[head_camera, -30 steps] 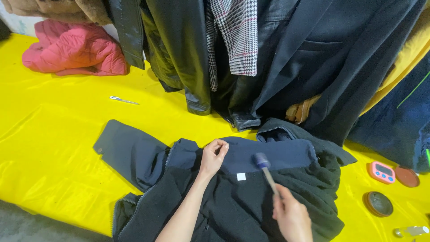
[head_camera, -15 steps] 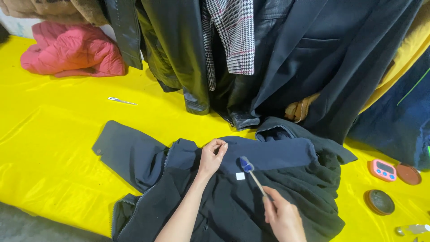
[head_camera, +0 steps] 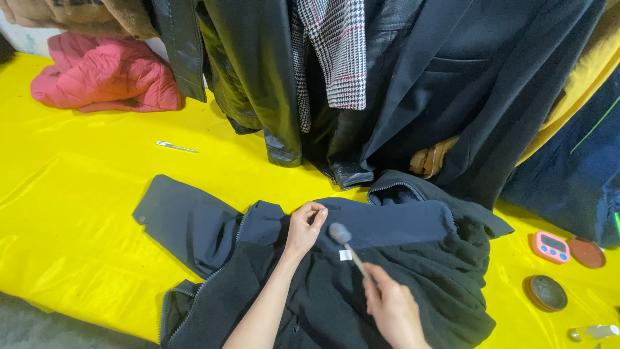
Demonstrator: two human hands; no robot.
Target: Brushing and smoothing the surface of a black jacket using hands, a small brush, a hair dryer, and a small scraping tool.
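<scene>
Presently: dark jacket spread on yellow desk; left hand pinches the collar fabric; right hand grips a small brush, seemingly near the white label; best kept taut, strokes short

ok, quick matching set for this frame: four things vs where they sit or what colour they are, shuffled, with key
1. left hand
2. right hand
3. timer
4. puffer jacket

a. pink, on the yellow sheet at right
b. red, bunched at top left
c. pinching the dark jacket's collar
d. gripping the brush handle

Pairs: 1-c, 2-d, 3-a, 4-b
</scene>
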